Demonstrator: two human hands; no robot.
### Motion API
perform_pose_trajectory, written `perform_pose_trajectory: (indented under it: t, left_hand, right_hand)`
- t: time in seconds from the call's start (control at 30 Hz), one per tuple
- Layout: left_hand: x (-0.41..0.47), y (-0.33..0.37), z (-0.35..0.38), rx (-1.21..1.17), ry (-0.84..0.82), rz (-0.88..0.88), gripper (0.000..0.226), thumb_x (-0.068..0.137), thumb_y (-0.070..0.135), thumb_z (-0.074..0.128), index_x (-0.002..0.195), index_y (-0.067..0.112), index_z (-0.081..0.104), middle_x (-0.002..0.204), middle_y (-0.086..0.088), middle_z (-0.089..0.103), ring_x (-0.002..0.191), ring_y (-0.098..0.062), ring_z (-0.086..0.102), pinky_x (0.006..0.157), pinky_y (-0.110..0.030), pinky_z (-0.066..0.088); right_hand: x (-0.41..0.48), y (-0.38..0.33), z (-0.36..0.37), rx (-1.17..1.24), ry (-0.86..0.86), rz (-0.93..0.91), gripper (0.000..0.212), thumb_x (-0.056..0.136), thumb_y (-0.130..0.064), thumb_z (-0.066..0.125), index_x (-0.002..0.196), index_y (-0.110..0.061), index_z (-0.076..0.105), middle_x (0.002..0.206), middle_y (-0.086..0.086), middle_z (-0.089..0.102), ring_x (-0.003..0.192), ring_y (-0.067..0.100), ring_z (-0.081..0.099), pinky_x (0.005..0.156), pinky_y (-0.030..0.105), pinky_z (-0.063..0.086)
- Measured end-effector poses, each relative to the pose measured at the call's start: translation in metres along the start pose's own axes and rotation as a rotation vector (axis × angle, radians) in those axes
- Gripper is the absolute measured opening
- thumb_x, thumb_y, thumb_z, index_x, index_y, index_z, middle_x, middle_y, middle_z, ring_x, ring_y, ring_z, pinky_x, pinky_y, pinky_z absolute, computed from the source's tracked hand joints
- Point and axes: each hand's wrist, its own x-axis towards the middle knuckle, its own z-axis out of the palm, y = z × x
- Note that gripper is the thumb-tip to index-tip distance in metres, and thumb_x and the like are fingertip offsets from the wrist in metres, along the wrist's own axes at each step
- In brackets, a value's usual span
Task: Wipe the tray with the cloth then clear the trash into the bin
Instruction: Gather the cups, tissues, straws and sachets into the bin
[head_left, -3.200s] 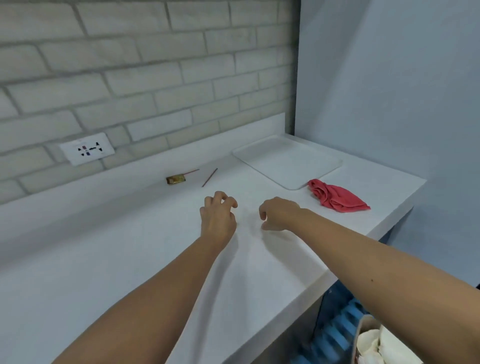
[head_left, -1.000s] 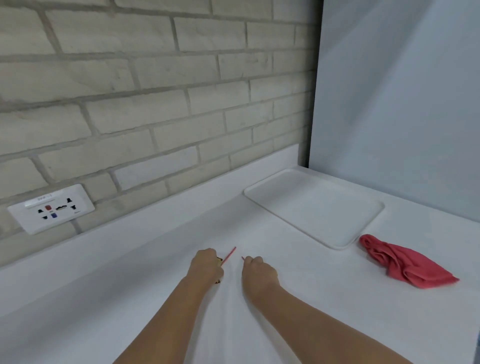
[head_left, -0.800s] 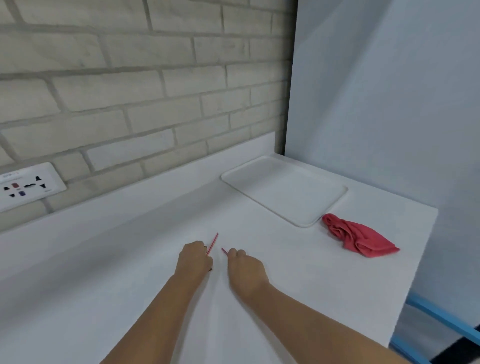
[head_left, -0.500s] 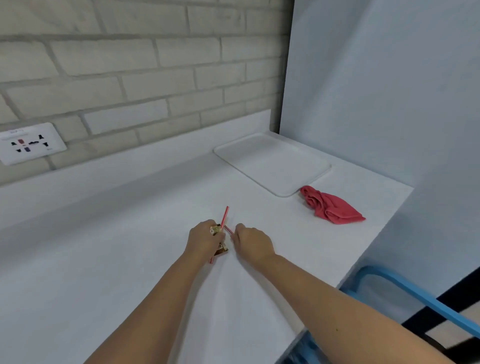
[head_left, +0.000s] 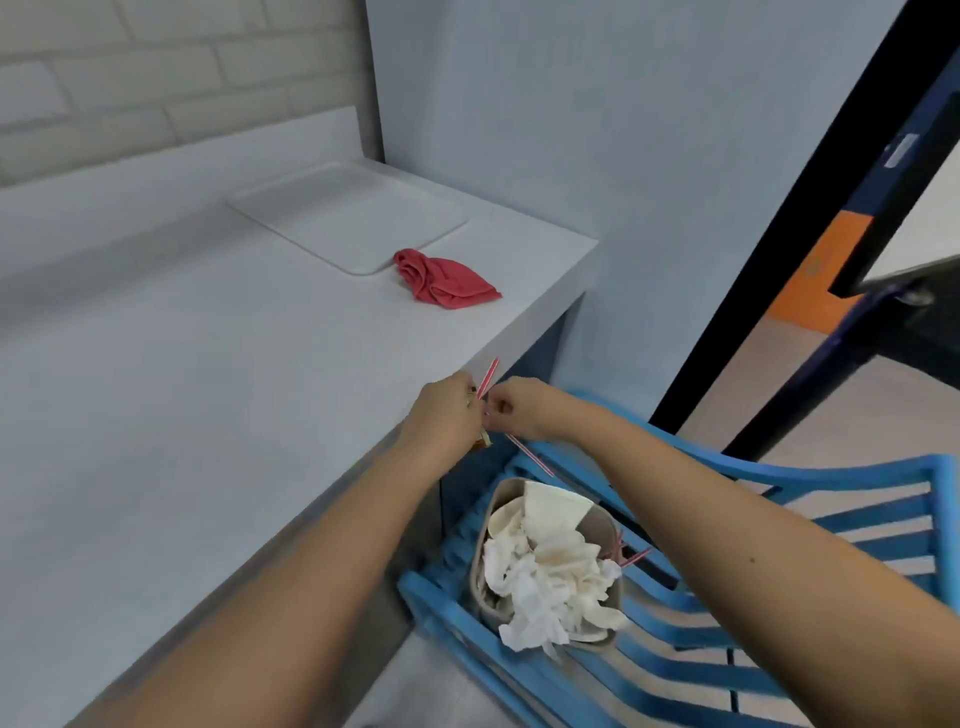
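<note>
Left hand (head_left: 447, 413) at the counter (head_left: 208, 415) edge, fingers curled round one red-striped stick (head_left: 488, 375) and what looks like one gold wrapper (head_left: 484, 440), too blurred to be sure. Right hand (head_left: 522, 408) pinches a second stick (head_left: 530, 454), slanting down above the one bin (head_left: 602, 527), stuffed with white paper (head_left: 545, 577). Further back on the counter: one tray (head_left: 348, 218), one red cloth (head_left: 447, 280) at its near corner.
</note>
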Motion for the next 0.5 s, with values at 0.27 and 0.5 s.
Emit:
perform_pose_trajectory:
  t: [0.27,0.5]
  left_hand:
    - [-0.028,-0.008,0.090,-0.073,-0.217,-0.186,0.022,0.094,0.011,0.040,0.107,0.001,0.054,0.104,-0.016,0.061,0.088,-0.026,0.057,0.067,-0.028,0.039]
    - [-0.048,-0.047,0.128,-0.044,-0.273,-0.352,0.003,0.089,0.013,0.056,0.088,0.011,0.057,0.082,-0.002,0.057,0.079,-0.018,0.056,0.065,-0.027,0.047]
  right_hand:
    - [-0.040,0.080,0.069,-0.088,-0.094,0.006,0.018,0.094,-0.016,0.051,0.105,-0.007,0.063,0.098,0.007,0.056,0.086,0.017,0.045,0.064,0.023,0.033]
    - [-0.049,0.114,0.126,-0.165,-0.186,0.054,0.020,0.091,-0.012,0.050,0.102,-0.015,0.066,0.112,0.006,0.063,0.108,0.025,0.055,0.087,0.035,0.045]
